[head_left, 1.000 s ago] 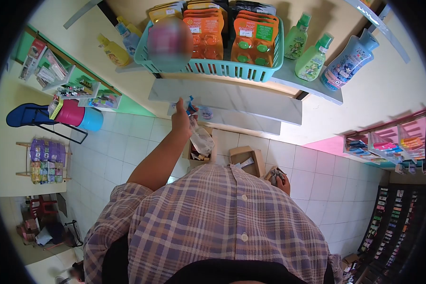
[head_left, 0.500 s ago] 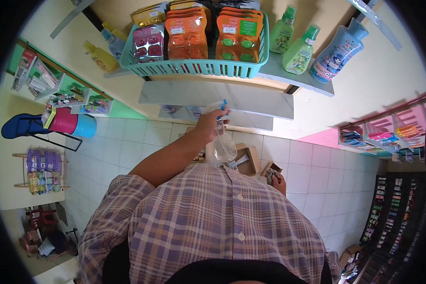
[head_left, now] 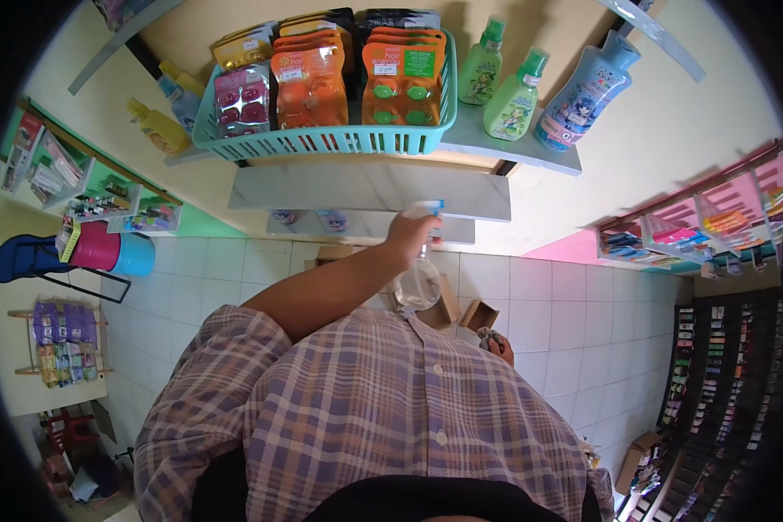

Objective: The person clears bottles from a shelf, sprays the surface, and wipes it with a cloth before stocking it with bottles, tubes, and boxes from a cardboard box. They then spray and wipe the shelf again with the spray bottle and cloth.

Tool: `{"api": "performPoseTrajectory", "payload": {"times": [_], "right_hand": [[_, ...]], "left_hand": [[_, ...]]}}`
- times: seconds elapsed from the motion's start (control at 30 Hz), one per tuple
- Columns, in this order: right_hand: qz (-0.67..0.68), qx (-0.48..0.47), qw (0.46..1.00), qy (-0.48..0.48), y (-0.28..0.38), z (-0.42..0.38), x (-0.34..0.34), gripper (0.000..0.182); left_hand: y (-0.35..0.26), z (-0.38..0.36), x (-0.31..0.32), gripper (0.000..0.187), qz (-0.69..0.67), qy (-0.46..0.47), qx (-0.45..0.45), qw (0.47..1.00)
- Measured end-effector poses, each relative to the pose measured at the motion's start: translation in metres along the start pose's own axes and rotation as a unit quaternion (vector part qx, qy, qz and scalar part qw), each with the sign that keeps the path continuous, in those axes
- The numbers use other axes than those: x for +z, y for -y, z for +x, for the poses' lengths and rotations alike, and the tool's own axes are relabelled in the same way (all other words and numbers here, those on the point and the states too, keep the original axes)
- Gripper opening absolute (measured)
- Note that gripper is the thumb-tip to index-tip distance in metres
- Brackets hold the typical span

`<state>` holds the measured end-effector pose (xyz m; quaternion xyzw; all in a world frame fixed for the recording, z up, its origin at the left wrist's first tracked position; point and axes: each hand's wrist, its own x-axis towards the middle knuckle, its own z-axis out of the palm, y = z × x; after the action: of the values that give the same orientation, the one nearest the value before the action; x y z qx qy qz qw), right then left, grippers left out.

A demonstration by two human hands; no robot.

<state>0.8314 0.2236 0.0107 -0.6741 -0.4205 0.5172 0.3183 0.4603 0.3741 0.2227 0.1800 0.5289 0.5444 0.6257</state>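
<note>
My left hand [head_left: 411, 235] is closed round the neck of a clear spray bottle [head_left: 418, 283] with a blue and white nozzle, held in front of the grey marble-look shelf [head_left: 365, 191]. Lower on the right, my right hand [head_left: 501, 346] grips a crumpled grey cloth [head_left: 487, 336] beside my shirt. Above the bottle, a teal basket [head_left: 322, 141] of orange, pink and yellow hair capsule packs stands on the upper shelf. Two green bottles [head_left: 509, 109] and a blue bottle [head_left: 583, 96] are right of the basket.
Open cardboard boxes [head_left: 478, 315] lie on the tiled floor [head_left: 531, 304] below the shelves. Yellow and blue bottles [head_left: 158, 124] stand left of the basket. A folded blue chair [head_left: 22, 257] and pink and blue tubs [head_left: 96, 248] are at the left; a dark product rack [head_left: 722, 383] is at the right.
The shelves and basket have shifted left in view. My left hand and the bottle have moved slightly right and down. My right hand, with the cloth, sits lower and nearer my shirt.
</note>
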Motion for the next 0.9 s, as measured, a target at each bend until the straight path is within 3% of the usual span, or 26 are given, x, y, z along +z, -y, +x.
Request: {"api": "performPoseTrajectory", "payload": {"times": [0.1,0.17,0.27,0.37,0.4,0.47,0.53,0.6,0.7,0.73,0.83,0.9], "right_hand": [[-0.001,0.012,1.000,0.015,0.015,0.001,0.002,0.040],[0.006,0.006,1.000,0.022,0.037,0.001,0.006,0.041],[0.026,-0.004,0.999,0.027,0.073,0.003,0.015,0.042],[0.070,-0.021,0.997,0.001,0.101,0.013,0.029,0.045],[0.052,-0.063,0.996,-0.027,0.112,0.019,0.032,0.045],[0.008,-0.160,0.984,-0.076,0.151,0.025,0.042,0.043],[-0.041,-0.273,0.956,-0.095,0.213,0.019,0.054,0.042],[-0.078,-0.364,0.924,-0.089,0.256,0.029,0.068,0.044],[-0.172,-0.457,0.866,-0.109,0.304,0.054,0.094,0.050],[-0.171,-0.459,0.866,-0.103,0.309,0.066,0.105,0.050],[-0.380,-0.338,0.846,-0.158,0.314,0.091,0.145,0.049],[-0.423,-0.308,0.841,-0.140,0.319,0.091,0.167,0.053]], "left_hand": [[0.013,0.020,0.023,0.025,-0.002,0.027,0.004,1.000],[0.011,0.026,0.035,0.026,0.067,-0.040,-0.047,0.996],[0.004,0.028,0.039,0.028,0.035,-0.050,-0.061,0.996],[0.000,0.017,0.030,0.028,0.092,-0.005,-0.018,0.996],[0.004,0.013,0.022,0.028,0.091,-0.003,-0.019,0.996],[0.010,0.006,-0.004,0.027,0.075,0.125,0.076,0.986],[0.000,-0.018,-0.037,0.026,0.140,0.171,0.092,0.971],[0.005,-0.036,-0.083,0.027,0.177,0.173,0.097,0.964],[0.004,-0.078,-0.137,0.025,0.115,0.092,0.088,0.985],[0.004,-0.091,-0.153,0.026,0.066,0.074,0.093,0.991],[-0.005,-0.128,-0.206,0.030,0.052,0.020,0.089,0.994],[-0.005,-0.148,-0.238,0.032,0.040,-0.021,0.087,0.995]]}}
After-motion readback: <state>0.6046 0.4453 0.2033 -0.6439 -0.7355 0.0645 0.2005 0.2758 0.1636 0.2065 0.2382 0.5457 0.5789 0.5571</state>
